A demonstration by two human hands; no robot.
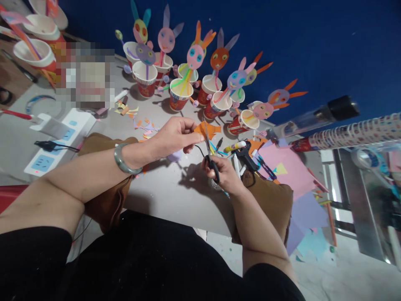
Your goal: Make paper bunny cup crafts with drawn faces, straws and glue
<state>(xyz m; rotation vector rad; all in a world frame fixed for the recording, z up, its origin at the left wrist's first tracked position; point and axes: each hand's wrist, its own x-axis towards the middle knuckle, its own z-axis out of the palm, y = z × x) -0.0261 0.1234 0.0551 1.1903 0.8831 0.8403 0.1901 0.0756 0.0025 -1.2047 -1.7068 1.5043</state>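
Between thumb and fingers, my left hand (177,136) pinches a piece of orange paper (213,129) above the table. My right hand (224,173) grips black-handled scissors (214,167), fingers in the loops. The blades point up and away and cross the orange paper; I cannot tell how far the cut runs. Paper scraps (146,128) lie beyond my left hand. Close to my right hand are a black glue gun (249,155), a yellow-and-white marker (234,146) and a dark-blue pen-like tool (266,167).
Several paper cups with paper rabbit heads, such as this cup (181,98), line the blue wall. A power strip (59,142) lies left. Brown cushions (266,205) rest under both forearms. Coloured paper sheets (294,171) and a long stack of cups (351,131) are at right.
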